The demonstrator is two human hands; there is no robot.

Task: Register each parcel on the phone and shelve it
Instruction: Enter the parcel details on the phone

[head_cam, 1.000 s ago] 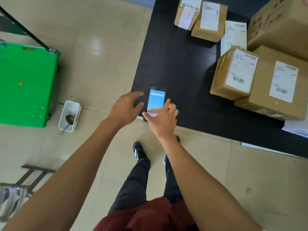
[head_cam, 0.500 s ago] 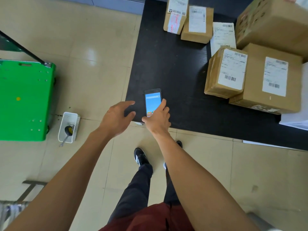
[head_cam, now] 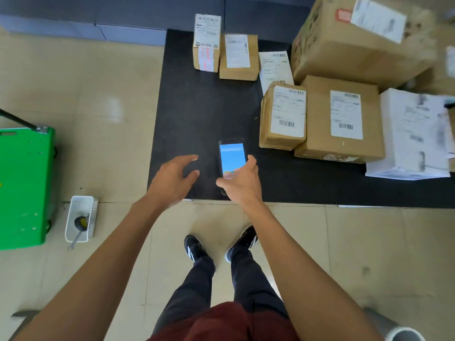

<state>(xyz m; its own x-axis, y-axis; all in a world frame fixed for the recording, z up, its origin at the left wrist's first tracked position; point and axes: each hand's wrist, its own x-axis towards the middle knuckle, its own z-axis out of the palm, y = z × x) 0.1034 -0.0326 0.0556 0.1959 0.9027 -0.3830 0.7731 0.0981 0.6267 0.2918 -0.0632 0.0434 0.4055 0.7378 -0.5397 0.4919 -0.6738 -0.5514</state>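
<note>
I see the R hand (head_cam: 240,182) gripping the phone (head_cam: 232,159) at its near end, thumb on one side edge, fingers curled round the other; screen lit blue, facing up, over the near-left part of the black mat (head_cam: 197,114). Whether the phone rests on the mat or is lifted off it, I cannot tell. L hand (head_cam: 172,179) hangs just left of the phone, not touching it, fingers spread and relaxed, holding nothing. Parcels on the mat: a small carton w/ barcode label (head_cam: 283,116) just far-right of the phone, touching a larger flat carton (head_cam: 342,119) on its right; a white wrapped parcel (head_cam: 413,136) further right; a big carton (head_cam: 354,38) at far right; two small cartons side by side at the far edge, the left one w/ red-printed tape (head_cam: 206,43), the right one (head_cam: 238,56) touching it; a loose label sheet (head_cam: 275,67) flat between those and the big carton. On the floor tiles left of the mat: a green cart (head_cam: 24,188) and, near it, a white basket (head_cam: 80,217) w/ a wrench inside. Both shoes visible near the mat's near edge.
</note>
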